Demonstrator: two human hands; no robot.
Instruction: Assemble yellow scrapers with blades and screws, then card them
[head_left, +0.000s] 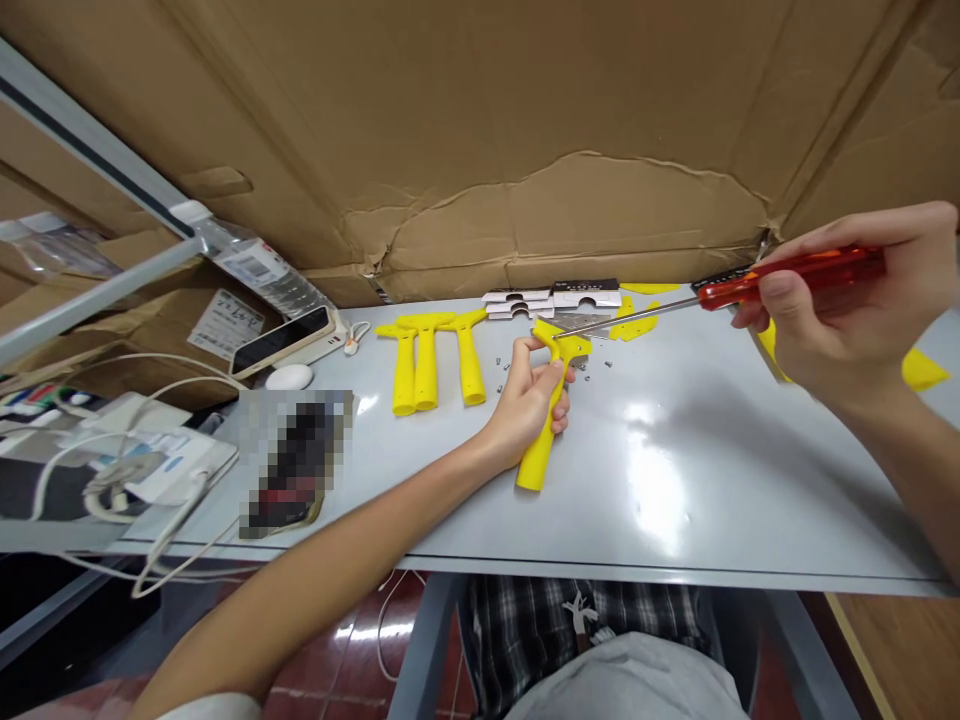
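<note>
My left hand (525, 400) is closed around a yellow T-shaped plastic scraper handle (535, 462), its head tilted up and away from me. My right hand (847, 310) grips a screwdriver (724, 290) by its red translucent handle. The long metal shaft points left and down, its tip at the head of the scraper handle; whether it sits in a screw I cannot tell. Small screws (587, 378) lie scattered around my left hand. Behind the head lie a grey blade (589, 321) and flat yellow pieces (636, 325).
More yellow handles (425, 370) lie left of my left hand. White blade packs (587, 295) stand by the cardboard wall (570, 220). At left are a phone (281, 340), a plastic bottle (262, 265) and tangled white cables (120, 480). Yellow parts (922, 370) lie beyond my right wrist.
</note>
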